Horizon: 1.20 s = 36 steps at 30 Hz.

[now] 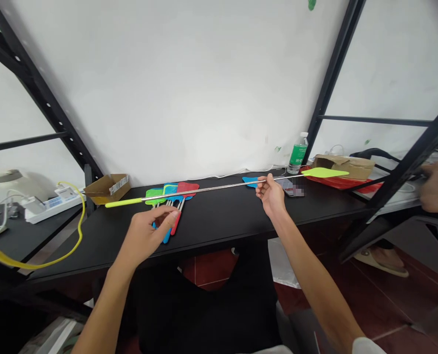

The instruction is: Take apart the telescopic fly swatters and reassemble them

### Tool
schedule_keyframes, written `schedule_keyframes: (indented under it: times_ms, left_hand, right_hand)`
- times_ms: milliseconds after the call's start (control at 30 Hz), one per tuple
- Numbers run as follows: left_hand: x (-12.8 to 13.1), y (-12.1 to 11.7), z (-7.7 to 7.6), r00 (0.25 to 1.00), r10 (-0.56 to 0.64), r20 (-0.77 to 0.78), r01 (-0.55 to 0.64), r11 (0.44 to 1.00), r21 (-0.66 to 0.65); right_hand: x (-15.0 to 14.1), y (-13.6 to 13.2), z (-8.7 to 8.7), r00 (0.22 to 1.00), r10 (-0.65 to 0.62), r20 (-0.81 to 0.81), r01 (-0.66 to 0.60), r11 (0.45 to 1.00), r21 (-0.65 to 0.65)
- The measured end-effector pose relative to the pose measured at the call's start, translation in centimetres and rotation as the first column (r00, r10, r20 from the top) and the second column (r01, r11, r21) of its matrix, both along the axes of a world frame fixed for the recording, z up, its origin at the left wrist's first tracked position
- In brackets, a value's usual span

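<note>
A yellow-green fly swatter [211,188] with a long thin metal rod is held level above the black table. Its handle points left and its flat paddle points right. My right hand [270,194] is closed around the rod toward the paddle end. Below the rod, near the handle, my left hand [148,233] has its thumb and forefinger brought together, with nothing visible in them and apart from the rod. Behind and beside it lie several fly swatters in green, blue and red [188,189], partly hidden by the hand. A blue paddle [249,182] lies behind my right hand.
An open cardboard box [108,188] sits at the table's left end. A bottle with a green label [297,155] and a phone [291,187] are at the right. A yellow cable [80,226] loops at the left edge. Black metal posts [329,73] frame both sides. A person's arm shows far right.
</note>
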<state>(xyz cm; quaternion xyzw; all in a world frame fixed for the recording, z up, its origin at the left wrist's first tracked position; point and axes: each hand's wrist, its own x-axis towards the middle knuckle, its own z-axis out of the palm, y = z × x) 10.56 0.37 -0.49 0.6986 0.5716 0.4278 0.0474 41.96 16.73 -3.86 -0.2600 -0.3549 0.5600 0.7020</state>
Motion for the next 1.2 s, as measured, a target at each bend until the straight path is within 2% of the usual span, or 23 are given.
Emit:
schedule_keyframes:
  times_ms: [67, 133, 233, 333, 433, 600, 700, 900, 1033, 1200]
  left_hand:
    - [-0.2, 0.9, -0.8, 0.983, -0.056, 0.176, 0.08, 0.988, -0.133]
    - [-0.7, 1.9, -1.6, 0.918, -0.043, 0.395, 0.116, 0.98, -0.162]
    - [-1.5, 2.7, -2.0, 0.736, -0.013, 0.677, 0.1, 0.991, -0.09]
    - [-1.8, 2.5, -1.6, 0.57, -0.057, 0.819, 0.095, 0.995, 0.003]
    - [-1.9, 2.0, -1.0, 0.508, -0.089, 0.857, 0.104, 0.994, 0.041]
    - [-2.5, 1.3, -0.4, 0.508, -0.089, 0.857, 0.097, 0.994, 0.046]
    - [-3.4, 1.0, 0.0, 0.483, -0.072, 0.872, 0.06, 0.997, 0.049]
    - [-4.6, 1.1, -0.2, 0.452, -0.061, 0.89, 0.04, 0.998, 0.048]
    - [-4.7, 1.2, -0.2, 0.42, -0.053, 0.906, 0.008, 0.998, 0.055]
    - [-5.4, 0.7, 0.3, 0.284, -0.09, 0.955, -0.14, 0.981, 0.134]
  right_hand:
    - [-0.2, -0.3, 0.2, 0.999, 0.023, -0.025, -0.023, 1.0, 0.004]
    - [-0.3, -0.4, 0.3, 0.998, 0.051, -0.042, -0.052, 0.999, -0.001]
    - [-0.4, -0.6, 0.4, 0.996, 0.07, -0.047, -0.071, 0.997, -0.01]
    - [-0.7, -0.7, 0.4, 0.997, 0.074, -0.033, -0.074, 0.997, -0.005]
    - [-1.0, -0.9, 0.5, 0.997, 0.069, -0.023, -0.069, 0.998, 0.002]
    - [-0.5, -0.6, 0.6, 0.999, 0.04, -0.019, -0.04, 0.999, 0.0]
    - [0.7, 0.0, 0.5, 0.999, -0.014, -0.029, 0.014, 1.0, -0.016]
    - [1.9, 1.1, -0.2, 0.999, -0.042, -0.023, 0.042, 0.999, -0.035]
    - [1.9, 1.0, -0.1, 0.999, 0.045, 0.002, -0.045, 0.999, -0.029]
    - [1.7, 0.5, 0.5, 0.988, 0.155, 0.027, -0.154, 0.987, -0.049]
